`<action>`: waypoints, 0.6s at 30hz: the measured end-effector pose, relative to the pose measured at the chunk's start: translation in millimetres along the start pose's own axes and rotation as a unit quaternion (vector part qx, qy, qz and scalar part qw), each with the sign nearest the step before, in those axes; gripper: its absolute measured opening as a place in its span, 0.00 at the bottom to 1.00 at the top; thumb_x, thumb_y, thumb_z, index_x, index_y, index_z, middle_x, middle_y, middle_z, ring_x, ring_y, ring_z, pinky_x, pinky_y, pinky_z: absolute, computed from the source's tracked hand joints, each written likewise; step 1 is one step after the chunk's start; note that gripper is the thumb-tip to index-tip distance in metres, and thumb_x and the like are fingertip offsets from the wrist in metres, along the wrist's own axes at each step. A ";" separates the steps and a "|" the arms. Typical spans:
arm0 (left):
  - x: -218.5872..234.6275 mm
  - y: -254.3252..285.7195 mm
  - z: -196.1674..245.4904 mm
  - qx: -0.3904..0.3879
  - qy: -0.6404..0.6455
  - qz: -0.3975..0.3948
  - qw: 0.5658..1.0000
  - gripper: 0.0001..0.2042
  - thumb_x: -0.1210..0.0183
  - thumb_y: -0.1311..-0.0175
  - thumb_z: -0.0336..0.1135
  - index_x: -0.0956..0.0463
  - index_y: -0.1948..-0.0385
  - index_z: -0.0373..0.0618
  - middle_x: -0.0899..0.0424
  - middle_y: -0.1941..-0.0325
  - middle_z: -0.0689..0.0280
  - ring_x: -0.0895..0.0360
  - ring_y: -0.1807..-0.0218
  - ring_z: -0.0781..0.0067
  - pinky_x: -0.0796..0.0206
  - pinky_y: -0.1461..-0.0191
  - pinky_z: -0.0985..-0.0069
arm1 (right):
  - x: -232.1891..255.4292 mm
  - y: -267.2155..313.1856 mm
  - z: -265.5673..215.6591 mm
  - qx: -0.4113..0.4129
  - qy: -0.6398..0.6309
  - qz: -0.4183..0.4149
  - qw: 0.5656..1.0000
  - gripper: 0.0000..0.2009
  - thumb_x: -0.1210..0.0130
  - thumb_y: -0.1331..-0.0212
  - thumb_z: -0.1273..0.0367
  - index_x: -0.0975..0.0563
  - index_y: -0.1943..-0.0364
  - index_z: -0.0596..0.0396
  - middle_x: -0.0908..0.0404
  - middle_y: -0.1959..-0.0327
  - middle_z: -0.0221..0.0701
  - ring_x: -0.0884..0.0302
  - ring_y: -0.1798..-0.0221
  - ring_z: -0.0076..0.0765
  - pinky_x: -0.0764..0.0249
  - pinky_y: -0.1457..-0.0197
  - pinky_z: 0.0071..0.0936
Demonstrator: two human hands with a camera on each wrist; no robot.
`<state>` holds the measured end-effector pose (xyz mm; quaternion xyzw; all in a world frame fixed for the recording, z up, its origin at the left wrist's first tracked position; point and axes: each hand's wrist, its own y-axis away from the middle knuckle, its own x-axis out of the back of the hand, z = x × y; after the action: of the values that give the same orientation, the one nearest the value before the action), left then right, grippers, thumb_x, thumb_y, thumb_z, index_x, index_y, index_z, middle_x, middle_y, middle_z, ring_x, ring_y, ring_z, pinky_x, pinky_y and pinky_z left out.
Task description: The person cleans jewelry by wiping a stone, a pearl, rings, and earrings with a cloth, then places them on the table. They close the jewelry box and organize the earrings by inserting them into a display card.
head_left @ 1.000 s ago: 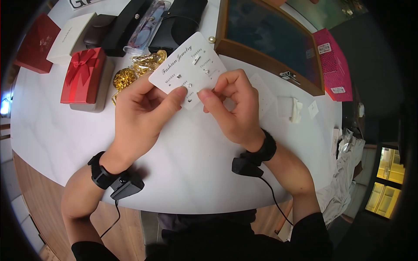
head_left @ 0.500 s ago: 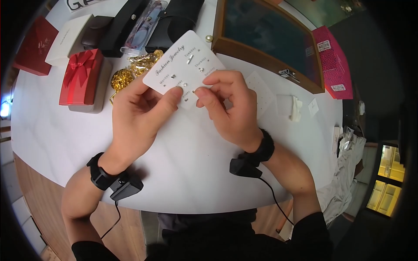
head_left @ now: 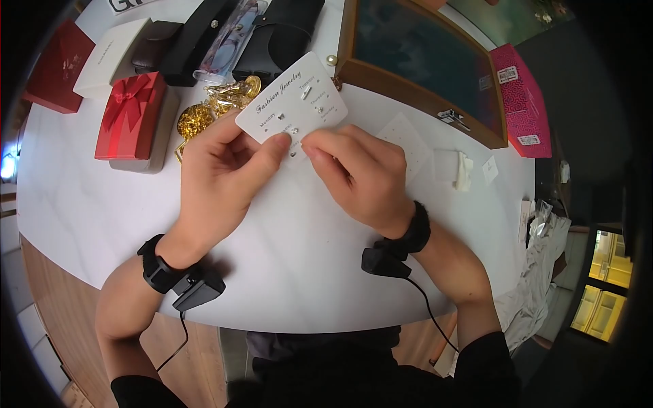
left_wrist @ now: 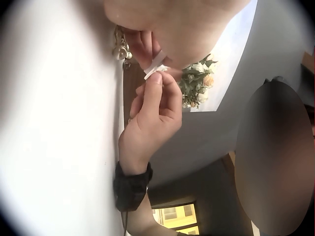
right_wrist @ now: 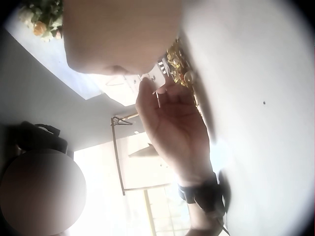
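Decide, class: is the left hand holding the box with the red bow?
No, the left hand holds the white card, while the box with the red bow stands apart.

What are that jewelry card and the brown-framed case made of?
The jewelry card looks like matte cardboard or plastic: thin, white, flat, printed. The brown-framed case seems wood or wood-look, brown and faintly glossy; its clasp looks like polished metal, silvery and glinting.
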<state>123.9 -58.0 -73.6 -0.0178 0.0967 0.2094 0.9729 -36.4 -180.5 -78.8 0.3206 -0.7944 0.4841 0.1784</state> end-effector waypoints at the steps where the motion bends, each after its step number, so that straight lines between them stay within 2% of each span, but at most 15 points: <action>1: 1.0 -0.4 -1.6 -0.007 -0.006 0.001 1.000 0.12 0.36 0.32 0.28 0.20 0.50 0.35 0.17 0.69 0.72 0.27 0.69 0.91 0.34 0.64 0.88 | 0.1 0.1 0.9 0.017 0.015 0.000 1.000 0.08 0.37 0.43 0.81 0.19 0.61 0.58 0.17 0.71 0.32 0.19 0.75 0.30 0.26 0.73 0.24; 8: 2.8 -1.0 -2.2 -0.010 -0.023 0.000 1.000 0.13 0.37 0.31 0.28 0.20 0.48 0.34 0.18 0.68 0.74 0.28 0.68 0.91 0.36 0.64 0.88 | 3.7 1.7 2.0 0.012 0.042 -0.022 0.999 0.09 0.37 0.44 0.81 0.18 0.60 0.58 0.17 0.69 0.33 0.18 0.72 0.36 0.23 0.70 0.28; 10: 1.4 -1.1 -1.4 -0.010 -0.016 0.004 1.000 0.14 0.37 0.31 0.28 0.21 0.47 0.34 0.18 0.68 0.73 0.28 0.68 0.91 0.36 0.63 0.87 | 2.2 1.8 6.6 0.039 0.032 -0.008 0.999 0.09 0.37 0.43 0.81 0.19 0.59 0.58 0.17 0.71 0.31 0.19 0.74 0.29 0.26 0.72 0.24; 11: 0.4 -1.1 -0.9 -0.011 -0.008 0.009 1.000 0.15 0.37 0.32 0.28 0.21 0.46 0.34 0.18 0.67 0.73 0.28 0.67 0.91 0.35 0.62 0.87 | 2.3 1.3 4.5 0.039 0.032 -0.007 0.999 0.09 0.37 0.43 0.81 0.19 0.59 0.58 0.17 0.71 0.31 0.19 0.74 0.29 0.26 0.72 0.24; 13: -3.1 -1.1 1.0 -0.012 -0.001 0.021 1.000 0.15 0.37 0.32 0.28 0.21 0.46 0.34 0.17 0.66 0.73 0.28 0.67 0.91 0.35 0.62 0.87 | 3.3 -0.1 -3.0 -0.045 -0.038 0.023 0.998 0.09 0.37 0.41 0.80 0.20 0.58 0.58 0.17 0.73 0.29 0.21 0.77 0.20 0.30 0.75 0.19; 14: -3.9 -1.0 1.5 -0.013 0.006 0.033 0.999 0.15 0.37 0.32 0.28 0.21 0.45 0.33 0.17 0.66 0.73 0.28 0.67 0.91 0.35 0.62 0.87 | 4.5 0.1 -4.9 -0.045 -0.037 0.023 0.998 0.09 0.37 0.41 0.80 0.20 0.58 0.58 0.17 0.73 0.29 0.21 0.77 0.20 0.30 0.75 0.19; 16: -2.2 -0.7 1.0 -0.013 0.002 0.026 1.000 0.15 0.37 0.32 0.28 0.21 0.45 0.33 0.17 0.66 0.73 0.28 0.67 0.91 0.35 0.62 0.87 | 6.3 0.7 -7.2 -0.087 -0.053 0.001 0.995 0.08 0.37 0.40 0.78 0.21 0.58 0.54 0.17 0.71 0.29 0.23 0.80 0.27 0.28 0.76 0.23; 18: -0.5 -0.8 0.0 -0.013 -0.002 0.019 1.000 0.15 0.37 0.32 0.28 0.21 0.46 0.33 0.17 0.66 0.73 0.28 0.67 0.91 0.35 0.62 0.87 | 3.5 1.5 -5.7 -0.081 -0.054 0.001 0.995 0.08 0.36 0.41 0.77 0.21 0.59 0.54 0.17 0.71 0.29 0.22 0.79 0.27 0.28 0.76 0.23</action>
<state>123.8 -58.9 -73.5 -0.0285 0.0920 0.2289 0.9687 -40.2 -176.1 -75.0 0.3304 -0.8397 0.4003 0.1599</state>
